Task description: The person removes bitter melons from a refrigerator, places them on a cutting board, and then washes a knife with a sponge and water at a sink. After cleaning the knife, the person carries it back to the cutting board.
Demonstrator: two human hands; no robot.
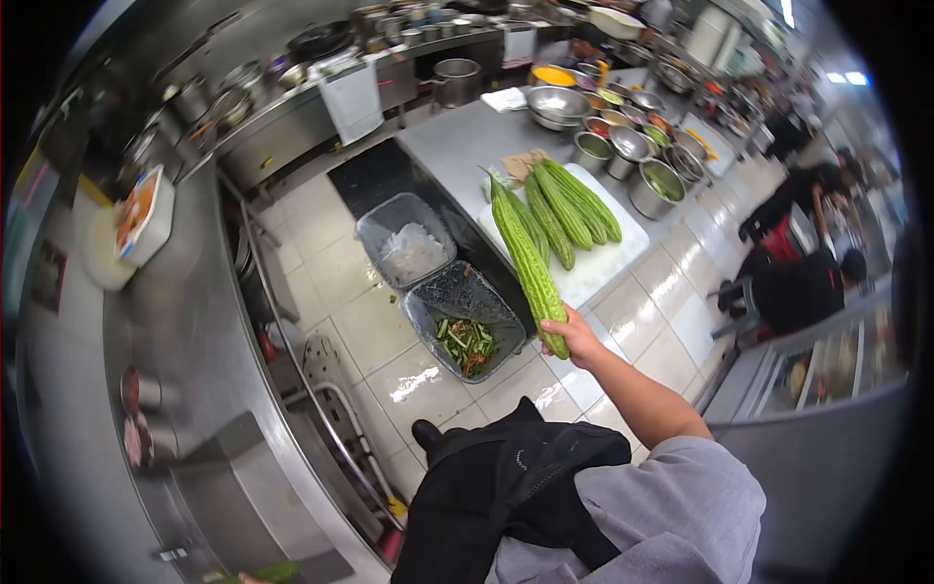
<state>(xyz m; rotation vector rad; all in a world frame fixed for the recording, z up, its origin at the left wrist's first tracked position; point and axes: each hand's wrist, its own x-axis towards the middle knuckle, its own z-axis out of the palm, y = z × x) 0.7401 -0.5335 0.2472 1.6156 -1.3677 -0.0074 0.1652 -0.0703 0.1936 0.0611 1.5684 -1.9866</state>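
Observation:
My right hand [574, 337] is closed around the lower end of a long, ridged green bitter melon [525, 263]. The melon points up and away, its far end over the white cutting board [615, 255]. Several more bitter melons [569, 209] lie side by side on that board. At the bottom left edge, a sliver of my left hand [249, 579] shows against a long green vegetable [279, 572] above the sink, apparently gripping it. Most of that hand is cut off by the frame.
Below the worktable [448, 127] stand two lined bins, one with pale waste [413, 253], one with green scraps [467, 346]. Metal bowls [559, 105] and pots [658, 190] crowd the table's far side. A steel sink counter [209, 341] runs along the left. Other people [793, 282] work at right.

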